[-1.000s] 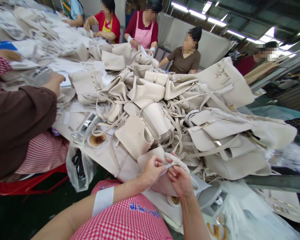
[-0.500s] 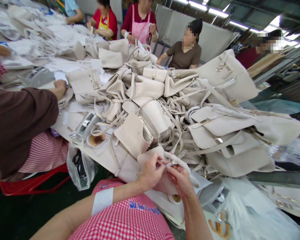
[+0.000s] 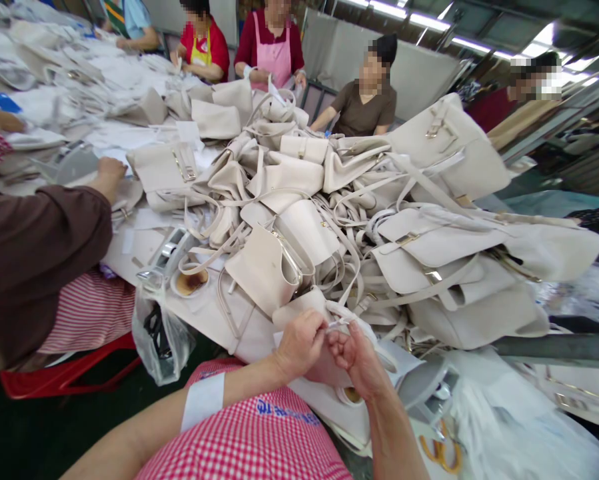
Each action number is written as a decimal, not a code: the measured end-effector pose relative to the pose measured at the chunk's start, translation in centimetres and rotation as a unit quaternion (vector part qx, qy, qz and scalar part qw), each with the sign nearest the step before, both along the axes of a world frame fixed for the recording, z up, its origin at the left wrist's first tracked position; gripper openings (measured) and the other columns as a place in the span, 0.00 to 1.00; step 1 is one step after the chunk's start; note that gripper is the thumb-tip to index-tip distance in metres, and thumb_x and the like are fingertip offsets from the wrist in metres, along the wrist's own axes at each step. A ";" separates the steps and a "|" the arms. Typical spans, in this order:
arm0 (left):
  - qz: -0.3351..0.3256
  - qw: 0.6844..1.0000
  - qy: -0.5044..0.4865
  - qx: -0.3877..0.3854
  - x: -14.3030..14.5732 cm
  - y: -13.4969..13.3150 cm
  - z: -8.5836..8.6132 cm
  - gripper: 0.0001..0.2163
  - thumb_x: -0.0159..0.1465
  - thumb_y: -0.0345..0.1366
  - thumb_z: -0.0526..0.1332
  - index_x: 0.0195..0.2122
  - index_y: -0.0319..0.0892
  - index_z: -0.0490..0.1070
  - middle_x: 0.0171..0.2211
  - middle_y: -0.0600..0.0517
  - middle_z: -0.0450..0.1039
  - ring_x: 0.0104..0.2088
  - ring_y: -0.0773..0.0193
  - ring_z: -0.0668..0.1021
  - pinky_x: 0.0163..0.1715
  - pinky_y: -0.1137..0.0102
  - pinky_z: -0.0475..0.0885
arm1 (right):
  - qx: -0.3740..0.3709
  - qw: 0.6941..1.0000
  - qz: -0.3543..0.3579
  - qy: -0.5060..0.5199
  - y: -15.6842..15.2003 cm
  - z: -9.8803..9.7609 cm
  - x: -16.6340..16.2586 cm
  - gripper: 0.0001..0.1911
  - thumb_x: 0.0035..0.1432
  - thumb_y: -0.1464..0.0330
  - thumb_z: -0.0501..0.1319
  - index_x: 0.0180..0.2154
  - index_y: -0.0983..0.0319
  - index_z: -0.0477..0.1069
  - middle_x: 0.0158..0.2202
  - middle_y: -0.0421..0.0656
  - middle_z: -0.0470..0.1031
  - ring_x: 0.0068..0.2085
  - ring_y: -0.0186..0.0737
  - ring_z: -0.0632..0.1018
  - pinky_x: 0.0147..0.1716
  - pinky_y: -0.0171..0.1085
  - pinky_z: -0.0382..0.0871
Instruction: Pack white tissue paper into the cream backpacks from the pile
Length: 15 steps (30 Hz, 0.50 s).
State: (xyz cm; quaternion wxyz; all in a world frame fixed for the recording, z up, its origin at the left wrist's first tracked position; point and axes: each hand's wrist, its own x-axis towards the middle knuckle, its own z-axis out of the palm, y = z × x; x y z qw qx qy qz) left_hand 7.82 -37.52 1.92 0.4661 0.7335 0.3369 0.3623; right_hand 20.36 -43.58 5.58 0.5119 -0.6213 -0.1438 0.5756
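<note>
My left hand (image 3: 300,343) and my right hand (image 3: 355,357) meet at the near table edge, both closed in a pinch on a white strap (image 3: 352,322) of a cream bag (image 3: 309,303) that lies in front of me. The bag belongs to a big heap of cream handbags (image 3: 379,220) with gold clasps and tangled straps. A white band sits on my left forearm, above my red checked apron.
A co-worker in a brown sleeve (image 3: 39,260) sits close on my left, a hand on the table. Several people work along the far side. A tape dispenser (image 3: 166,257), a small dish (image 3: 190,281), a hanging plastic bag (image 3: 160,330) and yellow scissors (image 3: 440,453) lie near.
My hands have drawn closer together on the strap, the right one curling tighter. The co-worker's hand on the left shifted slightly along the table.
</note>
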 end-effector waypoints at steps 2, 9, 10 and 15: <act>-0.017 0.999 0.021 0.044 0.0 0.0 -0.3 0.07 0.61 0.24 0.53 0.30 0.42 0.66 0.30 0.50 0.68 0.33 0.61 0.71 0.35 0.67 0.65 | -0.023 1.000 -0.018 -0.004 0.3 0.5 -0.2 0.29 0.43 0.43 0.70 0.30 0.63 0.74 0.26 0.43 0.73 0.24 0.33 0.70 0.16 0.27 0.52; -0.029 0.998 0.033 0.044 -0.3 0.3 -0.2 0.08 0.62 0.25 0.52 0.32 0.42 0.68 0.31 0.49 0.69 0.35 0.59 0.72 0.37 0.66 0.67 | 0.017 0.999 0.024 -0.045 0.5 0.3 -0.2 0.17 0.43 0.60 0.75 0.32 0.62 0.76 0.25 0.39 0.74 0.25 0.32 0.69 0.20 0.29 0.59; -0.028 0.999 0.029 0.033 -0.3 0.3 -0.1 0.08 0.62 0.25 0.53 0.33 0.43 0.68 0.31 0.49 0.69 0.35 0.59 0.72 0.38 0.66 0.67 | 0.022 0.998 0.028 -0.046 0.3 0.1 -0.1 0.16 0.44 0.61 0.75 0.32 0.62 0.76 0.25 0.40 0.74 0.24 0.32 0.69 0.21 0.30 0.60; -0.033 0.998 -0.019 -0.056 -0.4 0.8 0.7 0.07 0.59 0.24 0.56 0.31 0.43 0.68 0.30 0.52 0.70 0.33 0.62 0.72 0.37 0.68 0.67 | 0.034 0.996 0.035 -0.073 0.2 0.1 0.4 0.13 0.45 0.62 0.73 0.29 0.62 0.75 0.23 0.38 0.72 0.23 0.32 0.69 0.22 0.31 0.62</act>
